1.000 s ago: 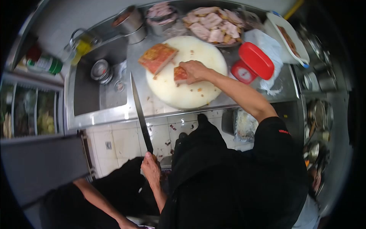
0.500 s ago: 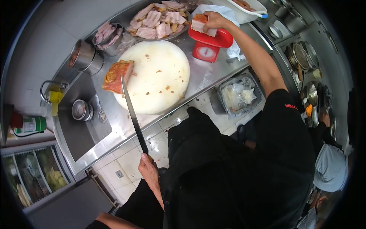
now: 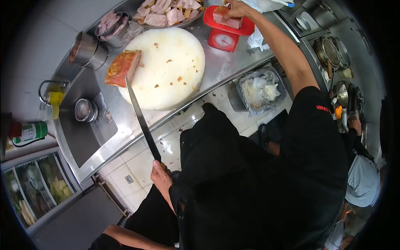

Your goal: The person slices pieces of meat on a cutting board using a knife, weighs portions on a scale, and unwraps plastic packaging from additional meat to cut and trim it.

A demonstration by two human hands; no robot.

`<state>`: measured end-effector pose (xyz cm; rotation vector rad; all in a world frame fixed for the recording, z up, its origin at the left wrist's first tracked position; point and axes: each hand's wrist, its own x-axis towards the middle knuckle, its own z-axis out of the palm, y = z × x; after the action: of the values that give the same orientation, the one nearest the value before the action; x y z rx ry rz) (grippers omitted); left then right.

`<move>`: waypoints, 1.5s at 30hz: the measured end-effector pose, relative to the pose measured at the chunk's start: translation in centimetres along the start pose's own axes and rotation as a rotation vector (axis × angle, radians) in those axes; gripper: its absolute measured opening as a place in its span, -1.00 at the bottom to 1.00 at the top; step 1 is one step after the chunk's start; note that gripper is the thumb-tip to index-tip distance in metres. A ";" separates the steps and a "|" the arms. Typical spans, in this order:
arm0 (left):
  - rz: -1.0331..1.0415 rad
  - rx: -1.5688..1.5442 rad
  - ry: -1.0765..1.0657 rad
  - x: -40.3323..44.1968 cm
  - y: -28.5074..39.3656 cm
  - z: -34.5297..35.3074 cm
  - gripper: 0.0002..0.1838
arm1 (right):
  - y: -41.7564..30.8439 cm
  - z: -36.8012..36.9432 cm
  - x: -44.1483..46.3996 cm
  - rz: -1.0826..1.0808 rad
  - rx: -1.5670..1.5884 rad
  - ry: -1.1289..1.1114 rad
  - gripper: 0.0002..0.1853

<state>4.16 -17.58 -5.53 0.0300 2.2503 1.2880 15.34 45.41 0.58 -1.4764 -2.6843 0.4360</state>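
My left hand [image 3: 161, 177] is wrapped round the handle of a long knife [image 3: 143, 121], its blade pointing up and left. The tip comes close to a slab of browned pork belly [image 3: 123, 68] on the left side of a round white cutting board [image 3: 166, 62]; I cannot tell if they touch. My right hand [image 3: 237, 10] grips a smaller block of pork belly [image 3: 227, 19], which rests on the red pan [image 3: 248, 27] of a kitchen scale [image 3: 223, 40]. Small brown crumbs lie scattered on the board.
Behind the board is a metal tray of cut pork pieces [image 3: 171, 16]. Metal pots [image 3: 85, 48] stand beside the sink [image 3: 79, 146]. A lined bin [image 3: 262, 93] sits below the counter edge. At right, another person in a light cap [image 3: 362, 181] is near pans.
My right hand has lowered the pork block onto the scale pan and turned it slightly. The view has shifted, so the counter sits higher. My left hand still holds the knife.
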 end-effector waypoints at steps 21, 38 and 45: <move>-0.020 -0.046 -0.006 0.1 1.0 1.1 -0.34 | -17.8 7.4 -6.6 -0.913 0.393 0.352 -0.32; -0.178 0.302 -0.164 -1.8 7.5 5.5 -0.24 | -20.5 17.1 -12.2 -0.276 0.736 -0.045 -0.32; -0.122 0.354 -0.196 -1.4 13.2 6.2 -0.36 | -20.9 18.0 -12.2 -0.327 0.665 -0.019 -0.32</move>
<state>5.05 -5.88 3.22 0.1399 2.2421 0.7767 1.69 20.73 -9.99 -0.8347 -2.3558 1.1616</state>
